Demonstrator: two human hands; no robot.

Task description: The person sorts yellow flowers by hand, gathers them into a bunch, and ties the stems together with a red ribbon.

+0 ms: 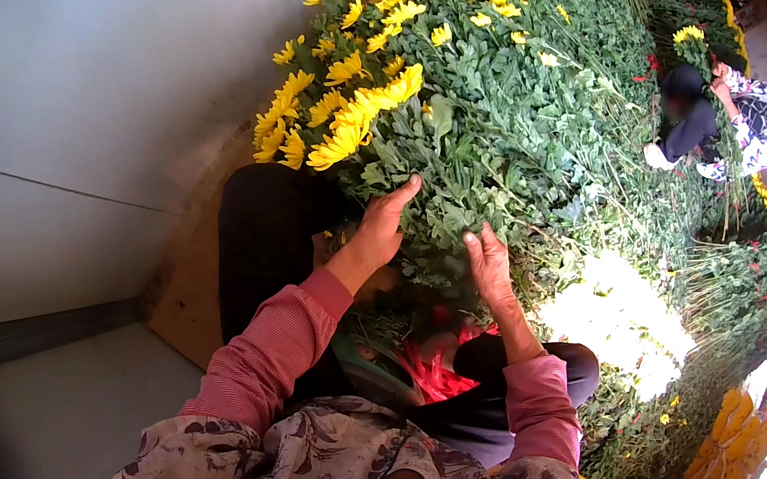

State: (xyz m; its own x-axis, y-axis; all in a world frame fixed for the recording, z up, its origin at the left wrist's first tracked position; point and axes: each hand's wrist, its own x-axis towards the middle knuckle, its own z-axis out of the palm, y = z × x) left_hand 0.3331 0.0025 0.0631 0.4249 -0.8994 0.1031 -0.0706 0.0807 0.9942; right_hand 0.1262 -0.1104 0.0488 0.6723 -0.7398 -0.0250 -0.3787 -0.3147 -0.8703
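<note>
A bunch of yellow chrysanthemums (363,117) lies across in front of me, its flower heads to the upper left and its leafy stems (454,205) running to the lower right. My left hand (382,228) is shut around the leafy part just below the blooms, thumb on top. Farther down the stems, my right hand (490,260) grips the bunch, with thumb and a finger showing; its other fingers are partly hidden by leaves. Red plastic ties (437,375) lie between my legs, below the bunch.
A large heap of cut yellow chrysanthemums (514,65) reaches away beyond the bunch. A pale wall (64,103) stands at the left. At the right, a seated person (744,118) holds flowers. Tied bundles (747,277) lie near that person, and cut greenery covers the sunlit floor.
</note>
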